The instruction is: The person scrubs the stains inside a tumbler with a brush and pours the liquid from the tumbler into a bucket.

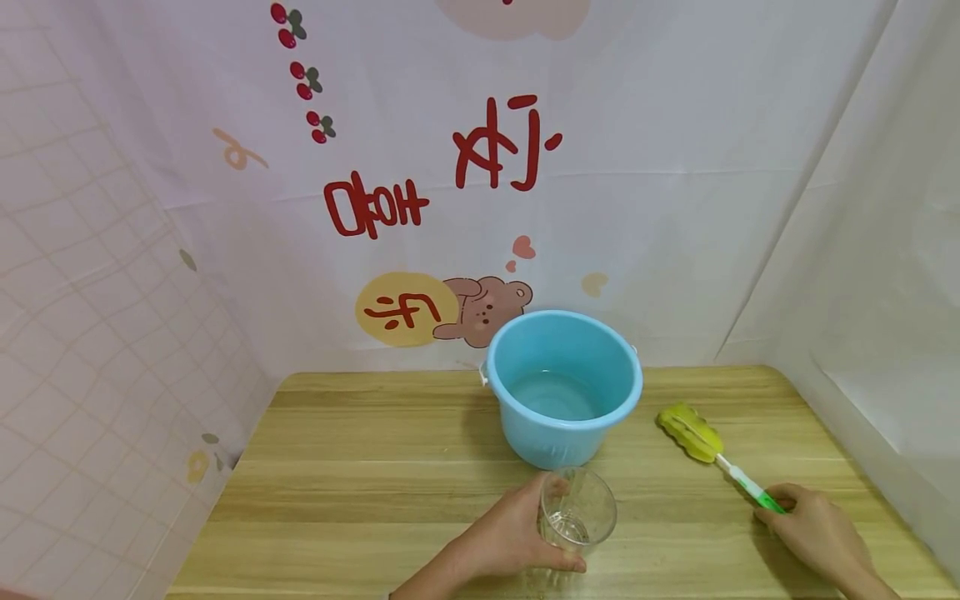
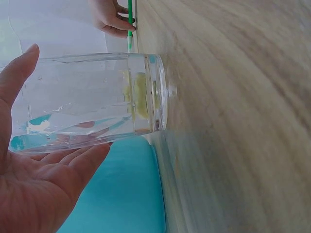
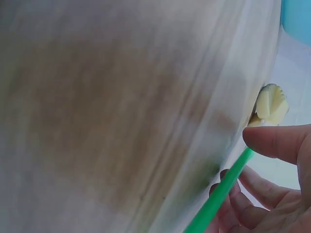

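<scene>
My left hand (image 1: 510, 529) holds a clear drinking glass (image 1: 592, 508), thumb on one side and fingers on the other. In the left wrist view the glass (image 2: 97, 97) has its base at the wooden surface; I cannot tell whether it touches. At the right, my right hand (image 1: 817, 529) pinches the green handle end of a sponge cup brush (image 1: 742, 479). The brush's yellow sponge head (image 1: 692, 433) points away toward the bucket side. In the right wrist view the thumb and fingers of the right hand (image 3: 277, 184) are about the green handle (image 3: 218, 199).
A light blue bucket (image 1: 637, 392) with what looks like water inside stands at the back of the wooden table (image 1: 337, 475), just beyond the glass. Behind the table hangs a white printed cloth (image 1: 675, 208), and pale sheets (image 1: 885, 333) line the sides.
</scene>
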A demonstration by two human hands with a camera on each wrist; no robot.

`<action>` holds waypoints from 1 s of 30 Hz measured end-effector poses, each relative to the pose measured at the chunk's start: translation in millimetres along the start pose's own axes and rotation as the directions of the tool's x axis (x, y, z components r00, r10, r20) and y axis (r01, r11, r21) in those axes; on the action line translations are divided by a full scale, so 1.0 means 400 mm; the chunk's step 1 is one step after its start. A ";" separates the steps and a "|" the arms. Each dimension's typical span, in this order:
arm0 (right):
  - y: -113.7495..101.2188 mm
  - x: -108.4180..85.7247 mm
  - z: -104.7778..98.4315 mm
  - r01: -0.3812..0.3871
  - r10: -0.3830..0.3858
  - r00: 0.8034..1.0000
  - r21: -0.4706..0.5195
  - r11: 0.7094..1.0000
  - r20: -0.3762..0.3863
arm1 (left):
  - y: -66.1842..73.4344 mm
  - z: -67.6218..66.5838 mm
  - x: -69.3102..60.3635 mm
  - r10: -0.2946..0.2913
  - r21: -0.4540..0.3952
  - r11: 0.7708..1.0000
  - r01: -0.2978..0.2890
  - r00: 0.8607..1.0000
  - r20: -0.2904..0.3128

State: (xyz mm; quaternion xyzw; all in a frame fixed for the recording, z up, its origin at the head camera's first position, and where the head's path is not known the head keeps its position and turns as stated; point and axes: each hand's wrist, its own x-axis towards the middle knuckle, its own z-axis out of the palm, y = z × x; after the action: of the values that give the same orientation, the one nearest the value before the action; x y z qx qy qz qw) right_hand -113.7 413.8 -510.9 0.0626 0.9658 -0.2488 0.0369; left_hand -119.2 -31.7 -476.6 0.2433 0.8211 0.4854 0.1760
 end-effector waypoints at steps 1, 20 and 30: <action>0.000 0.000 -0.001 0.001 -0.001 1.000 -0.002 1.000 0.001 | 0.000 0.000 0.000 0.001 -0.001 1.000 -0.001 1.000 0.001; -0.071 -0.007 -0.055 0.027 -0.022 0.985 0.023 0.999 -0.171 | -0.006 0.003 0.004 0.009 0.000 1.000 -0.009 1.000 -0.002; -0.140 -0.009 -0.062 0.101 -0.076 0.965 0.087 0.991 -0.250 | -0.008 0.005 0.006 0.018 0.010 1.000 -0.018 1.000 -0.004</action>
State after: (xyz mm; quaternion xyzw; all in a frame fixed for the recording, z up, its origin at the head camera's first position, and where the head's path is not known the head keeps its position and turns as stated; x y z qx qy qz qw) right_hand -119.1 377.0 -462.2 0.0514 0.9513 -0.2879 -0.0976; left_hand -120.8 -30.5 -480.4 0.2505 0.8217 0.4833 0.1690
